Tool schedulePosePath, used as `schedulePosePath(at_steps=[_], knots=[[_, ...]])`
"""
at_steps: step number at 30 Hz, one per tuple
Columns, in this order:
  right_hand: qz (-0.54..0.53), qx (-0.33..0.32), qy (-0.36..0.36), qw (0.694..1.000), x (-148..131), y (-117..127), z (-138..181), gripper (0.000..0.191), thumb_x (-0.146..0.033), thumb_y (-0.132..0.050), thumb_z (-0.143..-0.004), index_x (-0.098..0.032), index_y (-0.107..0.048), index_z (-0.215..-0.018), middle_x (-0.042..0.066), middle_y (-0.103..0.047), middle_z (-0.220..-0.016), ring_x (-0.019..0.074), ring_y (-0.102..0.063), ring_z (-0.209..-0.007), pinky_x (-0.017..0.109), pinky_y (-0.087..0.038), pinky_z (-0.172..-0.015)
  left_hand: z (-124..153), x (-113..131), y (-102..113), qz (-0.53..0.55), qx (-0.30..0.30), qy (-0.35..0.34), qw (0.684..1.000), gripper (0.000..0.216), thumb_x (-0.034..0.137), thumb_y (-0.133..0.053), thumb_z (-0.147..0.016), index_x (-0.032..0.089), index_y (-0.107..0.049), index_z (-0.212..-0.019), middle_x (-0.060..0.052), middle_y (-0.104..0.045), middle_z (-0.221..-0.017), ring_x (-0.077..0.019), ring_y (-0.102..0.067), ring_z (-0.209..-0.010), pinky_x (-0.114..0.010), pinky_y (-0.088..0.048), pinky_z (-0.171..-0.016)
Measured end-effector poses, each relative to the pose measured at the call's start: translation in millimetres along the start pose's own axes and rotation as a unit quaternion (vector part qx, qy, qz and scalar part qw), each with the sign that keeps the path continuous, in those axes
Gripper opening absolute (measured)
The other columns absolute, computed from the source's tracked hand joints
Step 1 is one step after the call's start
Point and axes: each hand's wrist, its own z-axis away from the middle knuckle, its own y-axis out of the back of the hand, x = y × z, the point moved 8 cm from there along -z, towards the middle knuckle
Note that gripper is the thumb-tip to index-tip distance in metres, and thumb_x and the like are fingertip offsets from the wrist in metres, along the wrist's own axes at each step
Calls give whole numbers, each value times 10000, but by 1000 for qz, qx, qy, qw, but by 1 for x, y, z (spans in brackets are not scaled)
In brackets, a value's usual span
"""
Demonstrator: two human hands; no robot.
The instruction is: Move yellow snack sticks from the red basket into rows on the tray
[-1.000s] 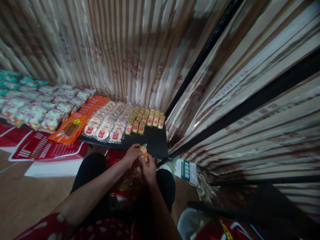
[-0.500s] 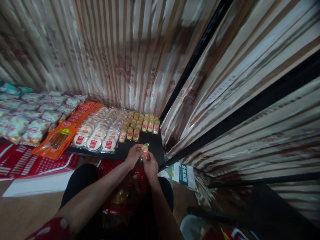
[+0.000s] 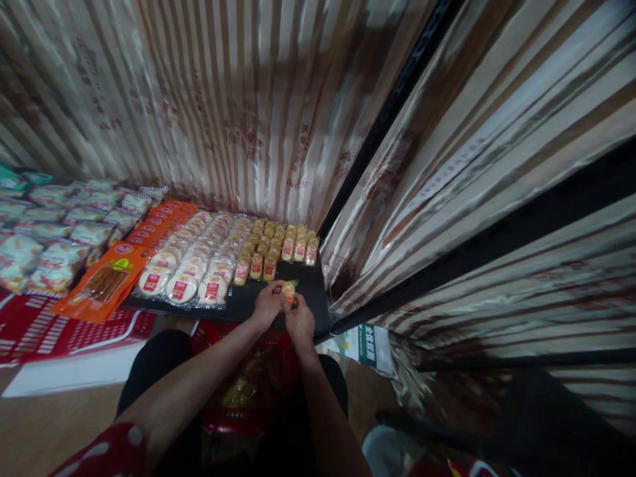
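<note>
My left hand [image 3: 267, 303] and my right hand [image 3: 300, 322] meet over the front edge of a low black shelf [image 3: 308, 291]. Both pinch one small yellow snack packet [image 3: 289, 290] with a red label, held just above the shelf's bare right end. Behind it lie rows of the same small yellow packets [image 3: 278, 246], then rows of round white cakes in clear wrap [image 3: 199, 265]. Under my forearms, between my knees, a red basket [image 3: 248, 391] holds more wrapped snacks.
Orange packets [image 3: 114, 275] and pale bags [image 3: 54, 238] fill the shelf's left part. Striped shiny curtains hang behind and to the right, split by a black post [image 3: 387, 112]. A green and white carton [image 3: 370, 344] lies on the floor at right. Red flat boards [image 3: 44, 324] lie at left.
Both hands have carried the small packet forward from above the basket to over the shelf's front edge. My view has shifted slightly right and up.
</note>
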Motion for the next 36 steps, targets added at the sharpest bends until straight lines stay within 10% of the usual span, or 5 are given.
schedulePosePath(at_steps=[20, 36], knots=[[-27, 27, 5, 999, 3, -7, -27, 357, -306, -539, -807, -126, -637, -1099, 109, -649, -993, 177, -607, -734, 278, -460, -739, 21, 39, -6, -255, 37, -157, 954, 327, 67, -516, -769, 181, -649, -1044, -114, -595, -1115, -245, -510, -1130, -349, -353, -1050], [-36, 41, 27, 998, -4, -7, -53, 337, -258, -511, -834, -130, -642, -1117, 98, -631, -954, 152, -588, -720, 244, -450, -693, 9, 35, -24, -216, 9, -143, 966, 325, 244, -469, -883, 164, -625, -1157, -111, -542, -1330, -219, -461, -1268, -326, -284, -1138]])
